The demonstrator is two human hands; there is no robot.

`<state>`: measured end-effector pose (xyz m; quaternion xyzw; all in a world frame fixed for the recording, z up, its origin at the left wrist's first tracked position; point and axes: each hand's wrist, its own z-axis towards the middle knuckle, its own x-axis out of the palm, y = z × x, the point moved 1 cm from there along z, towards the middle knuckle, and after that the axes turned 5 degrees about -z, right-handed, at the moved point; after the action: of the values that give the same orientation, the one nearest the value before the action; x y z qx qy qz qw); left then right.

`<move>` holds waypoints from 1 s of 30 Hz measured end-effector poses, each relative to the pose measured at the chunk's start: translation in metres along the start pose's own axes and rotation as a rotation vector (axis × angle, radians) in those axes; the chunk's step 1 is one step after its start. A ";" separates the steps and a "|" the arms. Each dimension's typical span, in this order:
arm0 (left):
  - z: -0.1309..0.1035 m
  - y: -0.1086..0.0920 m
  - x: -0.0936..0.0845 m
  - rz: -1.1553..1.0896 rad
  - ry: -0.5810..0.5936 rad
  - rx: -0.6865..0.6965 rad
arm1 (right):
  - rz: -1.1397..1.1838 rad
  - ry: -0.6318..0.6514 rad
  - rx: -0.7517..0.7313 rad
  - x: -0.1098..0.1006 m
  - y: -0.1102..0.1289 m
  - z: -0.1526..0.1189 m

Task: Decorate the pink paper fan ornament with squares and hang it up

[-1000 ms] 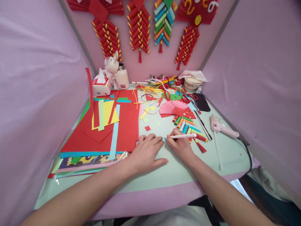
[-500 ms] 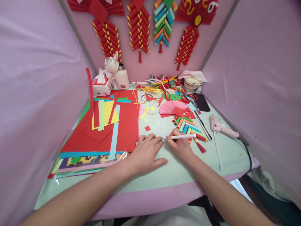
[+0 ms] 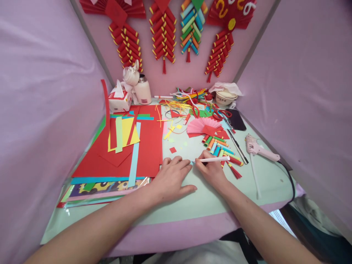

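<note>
My left hand (image 3: 174,178) lies flat on the table, thumb spread, its fingertips on a small light blue bit of paper that is mostly covered. Between the thumb and fingers of my right hand (image 3: 210,168) is a white pen (image 3: 214,159), its tip down beside that bit of paper. Just beyond the right hand lies a string of coloured paper rolls (image 3: 218,146) with a red tassel (image 3: 235,171). A pink pleated paper fan (image 3: 202,125) joins its far end. Red paper sheets (image 3: 148,146) lie to the left of my left hand.
A pink glue gun (image 3: 260,149) with a cord rests at right, near a black and silver craft knife (image 3: 238,146) and a dark phone (image 3: 236,120). Red-handled scissors (image 3: 221,114), pipe cleaners (image 3: 189,95), a bowl (image 3: 225,98), a tissue box (image 3: 120,101) and a bottle (image 3: 143,91) stand farther back.
</note>
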<state>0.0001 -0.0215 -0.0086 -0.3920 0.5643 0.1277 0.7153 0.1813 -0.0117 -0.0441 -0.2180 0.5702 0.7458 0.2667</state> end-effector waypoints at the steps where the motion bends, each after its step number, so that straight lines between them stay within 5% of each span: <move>1: 0.000 0.000 0.000 0.000 0.003 -0.001 | 0.000 0.000 0.001 0.000 0.000 0.000; 30: 0.000 -0.002 -0.001 0.003 0.014 -0.007 | 0.023 0.016 0.026 0.001 -0.001 -0.002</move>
<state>0.0010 -0.0223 -0.0067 -0.3948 0.5694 0.1280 0.7096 0.1812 -0.0130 -0.0455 -0.2137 0.5844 0.7397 0.2563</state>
